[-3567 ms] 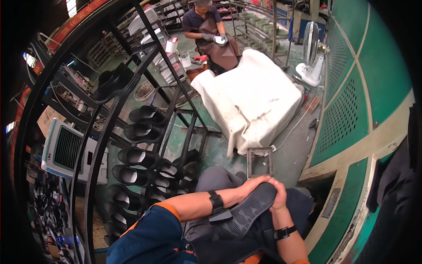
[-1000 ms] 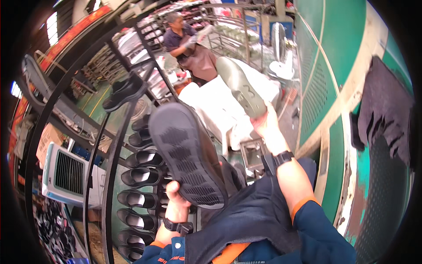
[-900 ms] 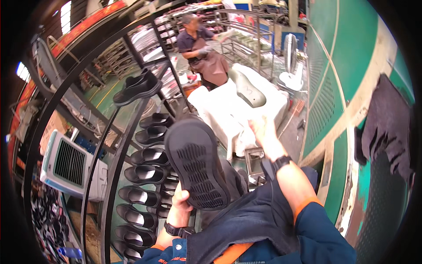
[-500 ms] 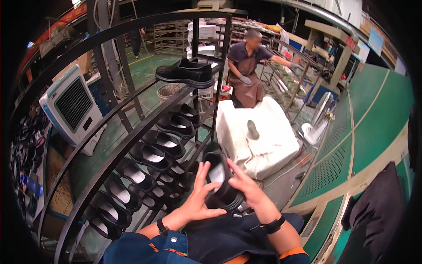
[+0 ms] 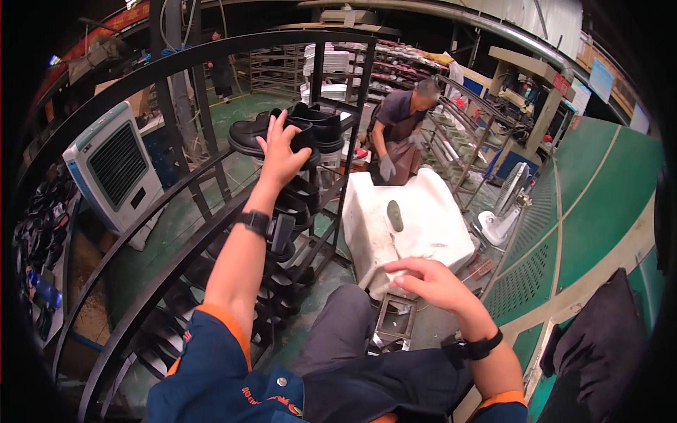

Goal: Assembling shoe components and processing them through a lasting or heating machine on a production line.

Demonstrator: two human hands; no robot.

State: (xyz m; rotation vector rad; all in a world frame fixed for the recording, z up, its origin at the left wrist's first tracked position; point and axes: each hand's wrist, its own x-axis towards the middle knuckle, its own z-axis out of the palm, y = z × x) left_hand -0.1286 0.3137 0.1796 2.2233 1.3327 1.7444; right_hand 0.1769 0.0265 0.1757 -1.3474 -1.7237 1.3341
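At the top bar of the black metal rack, my left hand [image 5: 283, 156] is raised with its fingers spread, just in front of a black slip-on shoe [image 5: 248, 135]. Whether the fingertips touch this shoe, I cannot tell; the hand covers part of it. Close behind it on the same level sits another black shoe [image 5: 321, 123]. My right hand [image 5: 434, 283] hangs in the air before the white draped block, its fingers loosely bent and apart, holding nothing. Lower tiers of the rack [image 5: 211, 211] carry several more black shoes, partly hidden by my left arm.
A large white block [image 5: 430, 218] with a green sole-shaped piece [image 5: 395, 216] on it stands ahead. Behind it a person in an apron [image 5: 403, 120] leans forward. An air cooler [image 5: 113, 169] stands left, a white fan [image 5: 504, 204] right, and a green machine panel [image 5: 599, 190] along the right.
The black shoe held between both hands has left my lap area, and two shoes now show on the rack top. My left hand moved up and left; my right moved right. The co-worker bent forward.
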